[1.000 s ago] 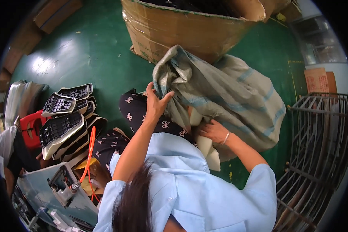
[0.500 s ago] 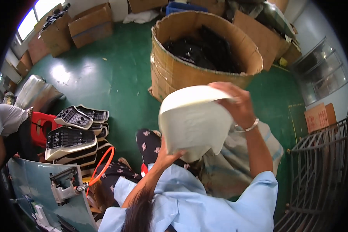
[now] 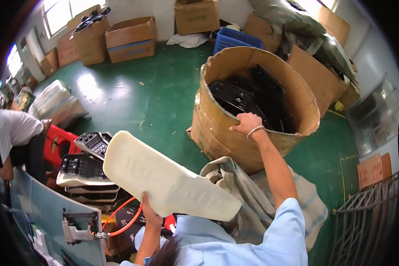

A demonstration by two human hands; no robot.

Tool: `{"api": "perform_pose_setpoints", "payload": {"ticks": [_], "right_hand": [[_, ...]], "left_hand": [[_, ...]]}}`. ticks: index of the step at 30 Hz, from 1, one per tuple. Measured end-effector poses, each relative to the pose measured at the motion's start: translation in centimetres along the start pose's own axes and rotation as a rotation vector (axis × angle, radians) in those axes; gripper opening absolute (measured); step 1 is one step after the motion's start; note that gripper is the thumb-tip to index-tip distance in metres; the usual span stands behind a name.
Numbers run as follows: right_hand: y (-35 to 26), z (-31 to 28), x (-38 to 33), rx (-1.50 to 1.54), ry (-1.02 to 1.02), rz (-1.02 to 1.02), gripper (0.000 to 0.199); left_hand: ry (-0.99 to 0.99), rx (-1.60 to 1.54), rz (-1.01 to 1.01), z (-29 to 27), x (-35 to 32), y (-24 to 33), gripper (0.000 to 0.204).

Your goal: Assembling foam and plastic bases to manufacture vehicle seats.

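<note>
A cream, foam-like seat pad (image 3: pixel 164 177), long and tapering to one end, is tilted across my front. My left hand (image 3: pixel 151 213) grips it by its near edge, the thumb lying on its face. My right hand (image 3: pixel 249 123), with a bracelet at the wrist, is stretched forward to the near rim of a big round cardboard bin (image 3: pixel 217 135). Its thumb stands apart from the fingers, and nothing shows in it. Inside the bin lie several black plastic seat-shaped parts (image 3: pixel 235 95). Whether my right fingers touch the rim cannot be made out.
On the left stand stacked black-and-cream seats (image 3: pixel 82 166), a red stool (image 3: pixel 57 142) and a person (image 3: pixel 20 133) bending. A staple gun (image 3: pixel 77 226) with an orange hose (image 3: pixel 131 226) lies on the table (image 3: pixel 35 195). Woven sacks (image 3: pixel 297 195) lie before me; a metal rack (image 3: pixel 368 213) stands right.
My right hand has let go of the seat pad and reached forward to the bin. The pad has swung left and lower in my left hand. The view has shifted.
</note>
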State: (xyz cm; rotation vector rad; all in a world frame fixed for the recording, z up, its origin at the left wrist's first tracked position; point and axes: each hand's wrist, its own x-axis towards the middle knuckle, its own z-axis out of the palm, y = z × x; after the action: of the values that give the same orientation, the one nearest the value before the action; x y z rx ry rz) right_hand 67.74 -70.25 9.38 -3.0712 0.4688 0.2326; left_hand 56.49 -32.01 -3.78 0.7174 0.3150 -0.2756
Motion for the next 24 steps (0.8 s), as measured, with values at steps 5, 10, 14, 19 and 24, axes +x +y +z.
{"api": "perform_pose_setpoints", "payload": {"ticks": [5,10,14,19,24], "right_hand": [[-1.9,1.7,0.7,-0.105,0.107,-0.166,0.046],[-1.9,5.7,-6.9,-0.176,0.179,-0.262,0.044],[-4.7,4.5,-17.2,-0.169,-0.043,-0.395,0.03],[-4.7,4.9,-25.1,-0.011,-0.194,-0.614,0.027],[-5.2,0.1,-19.0,0.066,-0.805,-0.736,0.038]], "left_hand": [[0.047,-0.093,0.019,0.3,-1.0,2.1,0.056],[-0.016,-0.15,0.063,1.6,-3.1,5.1,0.056],[-0.087,-0.171,0.088,0.8,-4.3,7.0,0.058],[-0.111,-0.208,0.094,-0.1,-4.8,7.9,0.058],[-0.032,-0.085,0.12,-0.4,-5.7,7.7,0.057]]}}
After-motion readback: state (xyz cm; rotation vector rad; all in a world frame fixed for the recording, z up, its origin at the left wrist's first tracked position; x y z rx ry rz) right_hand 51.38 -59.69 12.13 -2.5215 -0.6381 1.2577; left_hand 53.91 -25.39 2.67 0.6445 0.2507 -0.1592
